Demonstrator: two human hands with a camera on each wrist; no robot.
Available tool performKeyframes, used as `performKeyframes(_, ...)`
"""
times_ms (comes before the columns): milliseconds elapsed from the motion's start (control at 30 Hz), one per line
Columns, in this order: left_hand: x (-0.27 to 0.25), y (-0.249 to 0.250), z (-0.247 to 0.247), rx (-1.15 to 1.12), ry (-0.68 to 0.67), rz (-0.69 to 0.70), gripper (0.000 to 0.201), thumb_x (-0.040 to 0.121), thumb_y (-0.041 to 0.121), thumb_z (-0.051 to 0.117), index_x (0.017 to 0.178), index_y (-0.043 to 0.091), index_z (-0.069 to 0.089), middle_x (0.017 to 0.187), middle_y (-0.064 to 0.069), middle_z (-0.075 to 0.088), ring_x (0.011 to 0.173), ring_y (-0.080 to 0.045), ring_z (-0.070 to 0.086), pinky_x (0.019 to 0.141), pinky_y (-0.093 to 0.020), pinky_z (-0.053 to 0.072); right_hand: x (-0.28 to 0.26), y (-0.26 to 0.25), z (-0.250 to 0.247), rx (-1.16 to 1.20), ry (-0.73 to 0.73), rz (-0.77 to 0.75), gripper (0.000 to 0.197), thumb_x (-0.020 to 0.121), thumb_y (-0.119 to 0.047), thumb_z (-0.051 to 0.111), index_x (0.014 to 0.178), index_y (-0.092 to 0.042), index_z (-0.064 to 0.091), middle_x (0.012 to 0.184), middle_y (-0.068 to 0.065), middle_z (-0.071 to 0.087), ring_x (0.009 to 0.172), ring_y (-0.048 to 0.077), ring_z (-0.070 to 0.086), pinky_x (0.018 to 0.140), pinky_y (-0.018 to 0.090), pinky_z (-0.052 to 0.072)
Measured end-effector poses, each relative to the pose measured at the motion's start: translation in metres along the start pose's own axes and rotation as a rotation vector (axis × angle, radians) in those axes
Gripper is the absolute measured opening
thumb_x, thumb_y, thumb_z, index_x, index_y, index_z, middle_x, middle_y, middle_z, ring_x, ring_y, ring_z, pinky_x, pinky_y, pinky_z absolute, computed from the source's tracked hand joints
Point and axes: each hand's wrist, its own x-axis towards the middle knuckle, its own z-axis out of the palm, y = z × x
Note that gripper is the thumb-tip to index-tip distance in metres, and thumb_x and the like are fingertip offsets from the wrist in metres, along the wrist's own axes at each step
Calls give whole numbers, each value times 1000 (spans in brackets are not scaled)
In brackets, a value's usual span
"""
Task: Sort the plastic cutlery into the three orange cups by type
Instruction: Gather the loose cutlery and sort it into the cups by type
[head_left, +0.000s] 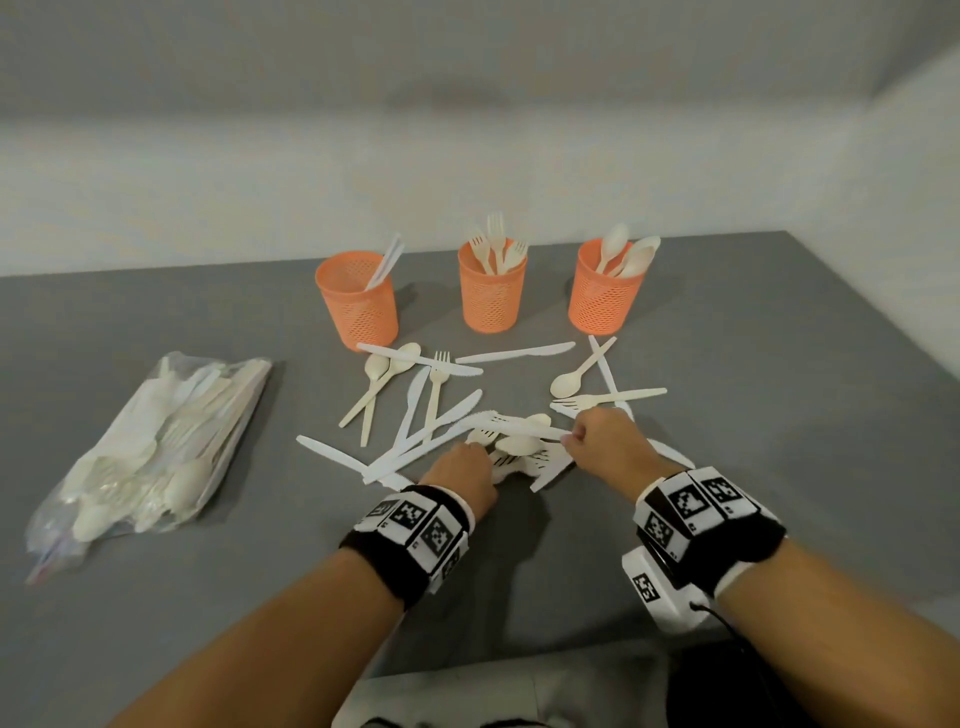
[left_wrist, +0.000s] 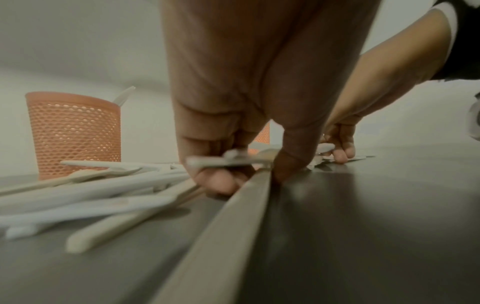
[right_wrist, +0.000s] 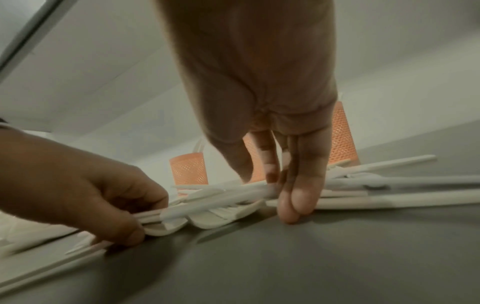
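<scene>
Right hand (head_left: 605, 441) pinches a white knife (head_left: 511, 425) atop the pile; left hand (head_left: 462, 467) curls on cutlery beside it.

Three orange cups (head_left: 357, 306), (head_left: 492, 293), (head_left: 601, 296), each with a perforated mesh pattern of small holes below a plain solid rim. White knives (head_left: 515, 354) and cream, faintly yellowish spoons (head_left: 566, 382) and forks (head_left: 438, 384) mixed across a flat grey table (head_left: 156, 597), beyond and beside the pinch. White knife (head_left: 511, 427) pinched in the right hand (head_left: 605, 447); pale cream handles (left_wrist: 228, 161) at the left hand (head_left: 460, 470). Black wristbands (head_left: 410, 540) edged in white, with white tiles bearing black square-code patterns. Far left of the grip, clear glossy bag (head_left: 150, 452) of white and cream pieces, with a trace of red and blue at its near corner. Off-white wall (head_left: 467, 130) behind.
</scene>
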Motion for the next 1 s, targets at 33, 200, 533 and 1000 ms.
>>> performKeyframes(33,0,1,1,-2,-13,0,31,93,11,43,123,1,45,128,-16,52,117,-29,54,94,-33,44,0,1,-1,14,-13,33,27,90,-21,53,96,3,63,93,19,68,89,31,63,83,37,52)
performKeyframes(200,-3,-2,-1,66,-7,32,31,96,6,34,124,-2,43,129,-19,51,117,-31,54,95,-34,43,7,9,-14,170,52,142,18,82,-2,53,90,7,66,91,21,68,80,31,63,79,38,55)
performKeyframes(533,-31,-40,-53,-124,-105,54,22,92,1,34,99,3,55,102,-10,60,96,-30,57,75,-29,44,14,-12,-28,391,-30,5,22,88,-8,47,108,-7,56,92,7,57,84,25,55,73,34,46)
performKeyframes(1000,-9,-53,-51,-1157,116,51,26,97,5,37,73,8,47,62,-4,46,50,-14,43,50,-21,40,34,-20,-2,-242,-79,-214,22,87,-6,52,108,1,55,110,20,62,103,34,59,82,36,47)
